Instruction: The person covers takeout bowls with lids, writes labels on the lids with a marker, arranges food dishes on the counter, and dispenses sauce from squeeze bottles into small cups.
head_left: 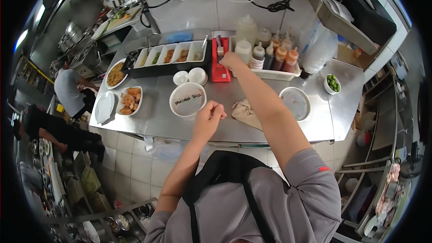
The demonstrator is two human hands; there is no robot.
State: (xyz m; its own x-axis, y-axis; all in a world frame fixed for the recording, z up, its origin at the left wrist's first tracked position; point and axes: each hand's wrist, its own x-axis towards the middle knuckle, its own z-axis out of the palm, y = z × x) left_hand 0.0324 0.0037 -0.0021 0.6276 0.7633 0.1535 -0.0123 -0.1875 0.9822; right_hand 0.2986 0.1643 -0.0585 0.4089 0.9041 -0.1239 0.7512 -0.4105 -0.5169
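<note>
My right hand reaches out to a red tape dispenser at the back of the steel counter. Its fingers are closed at the dispenser's right side, and what they pinch, if anything, is hidden. Nearer to me, my left hand is raised with curled fingers, just right of a round white bowl. I cannot make out anything in that fist. Dark handwriting shows across the bowl's top. Behind the bowl are small white cups. A beige cloth lies under my right forearm.
Squeeze bottles crowd a white basket at the back. Left of the dispenser stands a black holder with topping trays. Filled bowls of fried pieces and limes sit on the counter. Two people work at far left.
</note>
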